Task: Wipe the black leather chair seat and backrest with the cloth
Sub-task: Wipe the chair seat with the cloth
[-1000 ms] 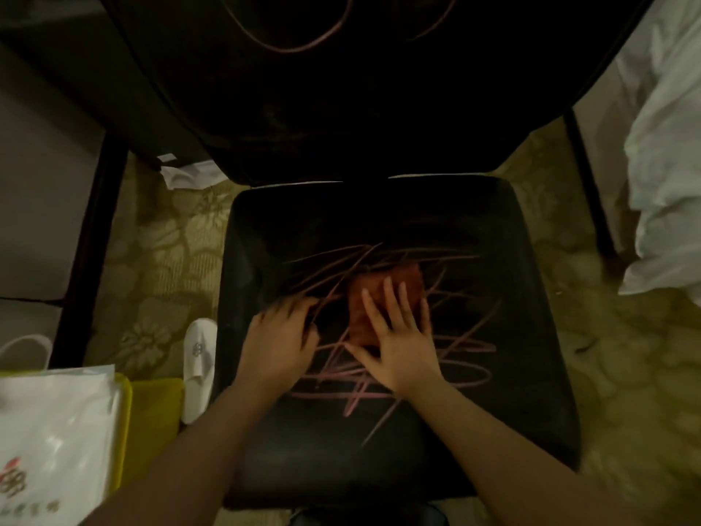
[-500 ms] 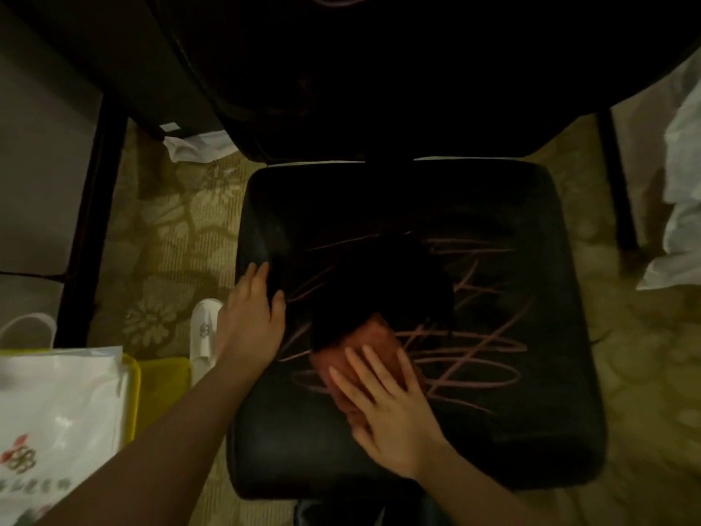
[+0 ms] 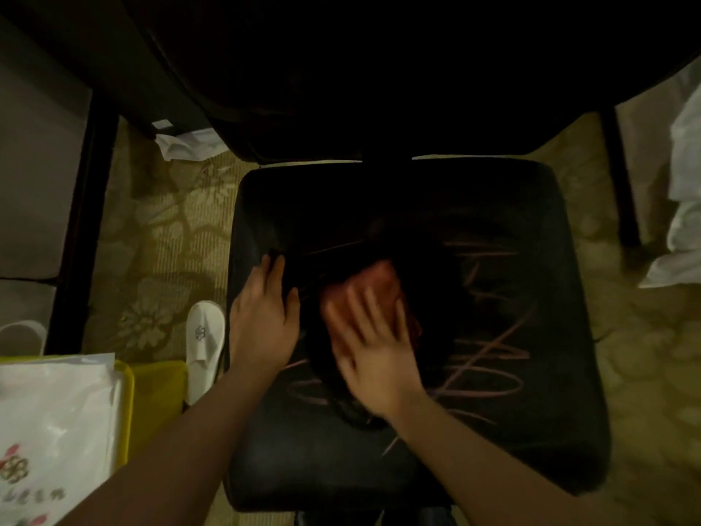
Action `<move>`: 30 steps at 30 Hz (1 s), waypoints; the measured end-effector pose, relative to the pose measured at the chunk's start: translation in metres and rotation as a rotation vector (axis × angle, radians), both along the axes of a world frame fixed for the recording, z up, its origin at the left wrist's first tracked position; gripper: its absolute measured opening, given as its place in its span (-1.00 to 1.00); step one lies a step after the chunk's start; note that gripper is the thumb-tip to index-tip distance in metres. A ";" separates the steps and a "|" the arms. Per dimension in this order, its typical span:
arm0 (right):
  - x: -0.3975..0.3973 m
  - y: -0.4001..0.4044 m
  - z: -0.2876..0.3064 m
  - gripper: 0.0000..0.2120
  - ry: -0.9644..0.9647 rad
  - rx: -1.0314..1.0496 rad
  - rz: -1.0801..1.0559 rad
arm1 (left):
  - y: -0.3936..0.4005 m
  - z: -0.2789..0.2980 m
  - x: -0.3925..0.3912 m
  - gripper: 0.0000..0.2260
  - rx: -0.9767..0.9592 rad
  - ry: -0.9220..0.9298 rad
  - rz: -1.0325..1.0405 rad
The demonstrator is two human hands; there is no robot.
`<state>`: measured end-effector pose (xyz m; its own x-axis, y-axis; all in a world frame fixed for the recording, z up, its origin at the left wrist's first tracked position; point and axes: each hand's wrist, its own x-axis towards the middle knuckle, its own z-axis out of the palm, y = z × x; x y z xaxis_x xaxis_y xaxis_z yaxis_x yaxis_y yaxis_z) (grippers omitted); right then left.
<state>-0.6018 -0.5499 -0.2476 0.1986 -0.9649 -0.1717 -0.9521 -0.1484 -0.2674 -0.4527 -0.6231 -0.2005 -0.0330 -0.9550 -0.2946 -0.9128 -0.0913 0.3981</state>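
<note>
The black leather chair seat (image 3: 512,442) fills the middle of the view, with pink scribble marks on its right half and front. Its dark backrest (image 3: 379,70) rises at the top. A reddish cloth (image 3: 383,277) lies on the seat's middle. My right hand (image 3: 375,354) presses flat on the cloth, fingers spread and blurred with motion. My left hand (image 3: 263,320) rests flat on the seat's left edge, fingers apart, holding nothing. The patch around the cloth looks dark and free of marks.
A white slipper (image 3: 203,343) lies on the patterned carpet left of the seat. A white plastic bag (image 3: 49,430) over a yellow item (image 3: 151,392) sits at lower left. Crumpled paper (image 3: 186,142) lies behind the chair; white fabric (image 3: 682,184) hangs at right.
My right hand pulled the cloth toward me, then pushed it back up to the seat's middle. The centre scribbles have gone. My left hand moved to the seat's left edge.
</note>
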 end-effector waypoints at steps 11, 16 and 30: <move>-0.115 -0.034 0.015 -0.39 -0.033 0.121 -0.511 | -0.006 -0.010 0.005 -0.38 0.145 0.015 0.154; -0.020 -0.105 0.008 -0.40 -0.032 0.111 -0.346 | -0.012 -0.010 0.019 -0.45 0.105 0.155 0.199; -0.082 -0.050 0.007 -0.35 -0.048 -0.020 -0.192 | -0.013 -0.002 0.029 -0.52 0.074 0.216 0.232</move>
